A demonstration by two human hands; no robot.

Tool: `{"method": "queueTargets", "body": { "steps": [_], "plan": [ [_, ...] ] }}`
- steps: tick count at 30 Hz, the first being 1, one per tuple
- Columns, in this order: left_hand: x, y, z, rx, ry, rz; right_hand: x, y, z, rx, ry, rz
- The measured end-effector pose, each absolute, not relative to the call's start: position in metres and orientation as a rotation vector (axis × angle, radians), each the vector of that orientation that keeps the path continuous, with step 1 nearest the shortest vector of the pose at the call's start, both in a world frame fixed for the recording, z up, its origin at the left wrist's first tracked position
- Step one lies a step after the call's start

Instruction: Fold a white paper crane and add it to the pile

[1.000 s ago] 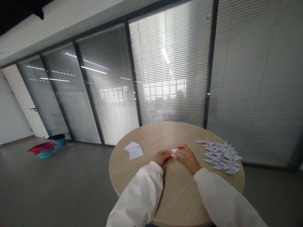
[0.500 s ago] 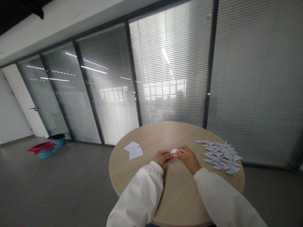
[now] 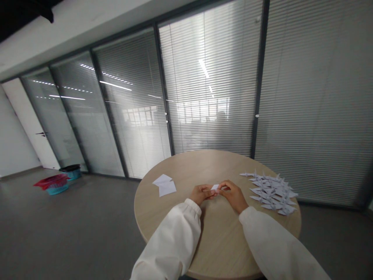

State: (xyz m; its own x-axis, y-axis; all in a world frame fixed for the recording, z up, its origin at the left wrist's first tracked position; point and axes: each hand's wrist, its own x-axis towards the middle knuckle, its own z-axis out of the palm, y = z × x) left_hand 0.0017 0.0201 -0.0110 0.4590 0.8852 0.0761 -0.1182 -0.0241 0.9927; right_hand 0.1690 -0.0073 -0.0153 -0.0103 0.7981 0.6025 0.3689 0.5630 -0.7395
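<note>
A small folded piece of white paper (image 3: 215, 187) is held between my two hands above the middle of the round table (image 3: 224, 241). My left hand (image 3: 202, 193) pinches its left side, thumb on top. The fingers of my right hand (image 3: 231, 194) grip its right edge, thumb and forefinger close together. Fingers cover part of the paper, so its full shape is hidden. To the right of my right hand lies a cluster of folded paper cranes (image 3: 272, 192). Left of my left hand are loose sheets of white paper (image 3: 166, 186), lying flat.
Beyond the table stands a glass partition (image 3: 210, 89) with blinds. On the floor at the left are a blue bin with a red liner (image 3: 54, 183) and another with a black liner (image 3: 71, 171). A white door (image 3: 32, 124) is at the far left.
My right fingers have shifted slightly on the paper, the thumb and forefinger drawing closer together at its right edge. My left hand stays nearly still.
</note>
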Motion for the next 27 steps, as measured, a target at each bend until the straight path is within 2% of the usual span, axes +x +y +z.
{"method": "queueTargets", "body": {
  "steps": [11, 27],
  "plan": [
    [0.0040, 0.0162, -0.0063, 1.331, 0.775, 0.986, 0.1676, -0.0038, -0.0155, -0.866, -1.431, 0.849],
    [0.0062, 0.0161, -0.0066, 1.294, 0.847, 0.999, 0.1684, -0.0082, -0.0125, -0.931, -1.364, 0.908]
  ]
}}
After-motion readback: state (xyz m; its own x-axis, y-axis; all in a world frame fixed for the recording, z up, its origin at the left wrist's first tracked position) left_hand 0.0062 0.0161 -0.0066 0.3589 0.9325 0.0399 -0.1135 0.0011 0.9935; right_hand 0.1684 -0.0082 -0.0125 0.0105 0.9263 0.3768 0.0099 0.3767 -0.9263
